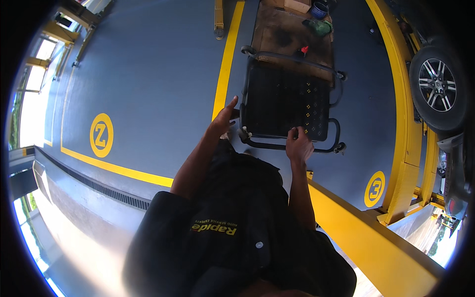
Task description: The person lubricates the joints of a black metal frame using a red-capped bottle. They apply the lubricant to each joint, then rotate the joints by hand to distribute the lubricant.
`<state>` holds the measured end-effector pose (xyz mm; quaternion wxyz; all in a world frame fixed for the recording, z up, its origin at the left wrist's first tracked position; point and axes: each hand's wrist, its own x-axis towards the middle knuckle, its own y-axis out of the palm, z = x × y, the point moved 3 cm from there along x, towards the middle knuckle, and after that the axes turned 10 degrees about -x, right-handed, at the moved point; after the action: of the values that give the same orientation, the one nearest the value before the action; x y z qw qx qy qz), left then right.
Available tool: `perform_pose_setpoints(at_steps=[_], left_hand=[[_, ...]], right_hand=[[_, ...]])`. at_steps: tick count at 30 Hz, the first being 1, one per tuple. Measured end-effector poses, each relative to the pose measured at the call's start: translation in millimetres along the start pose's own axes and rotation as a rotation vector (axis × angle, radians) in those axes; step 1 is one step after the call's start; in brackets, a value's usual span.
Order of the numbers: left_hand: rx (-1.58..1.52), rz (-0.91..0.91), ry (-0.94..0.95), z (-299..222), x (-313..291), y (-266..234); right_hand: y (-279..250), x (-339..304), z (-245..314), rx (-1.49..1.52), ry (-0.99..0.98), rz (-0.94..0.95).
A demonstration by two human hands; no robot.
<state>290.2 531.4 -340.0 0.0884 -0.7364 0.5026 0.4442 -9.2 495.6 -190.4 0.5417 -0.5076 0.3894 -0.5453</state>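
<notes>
A flat black panel with a row of small yellow dot clusters down its right side lies in front of me, inside a dark tube frame with casters at its corners. My left hand is beside the panel's near left corner, with its upper finger or thumb stretched out and the others partly hidden; I see nothing held in it. Over the panel's near edge, right of its middle, my right hand is closed, fingertips pinched together. Anything between those fingertips is too small or dark to make out.
Beyond the panel is a stained brown board bearing a red item, a green cloth-like thing and a blue round container. A yellow lift post and a vehicle wheel stand right. A yellow beam crosses the lower right.
</notes>
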Motion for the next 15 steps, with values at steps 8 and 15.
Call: perform_pose_setpoints(at_steps=[8,15], left_hand=[[0.198,-0.068,0.708,-118,25,85],[0.441,-0.248,0.723,-152,61,109]], right_hand=[[7,2,-10,-0.051,0.129,0.069],[-9,55,46,0.091,-0.132,-0.051]])
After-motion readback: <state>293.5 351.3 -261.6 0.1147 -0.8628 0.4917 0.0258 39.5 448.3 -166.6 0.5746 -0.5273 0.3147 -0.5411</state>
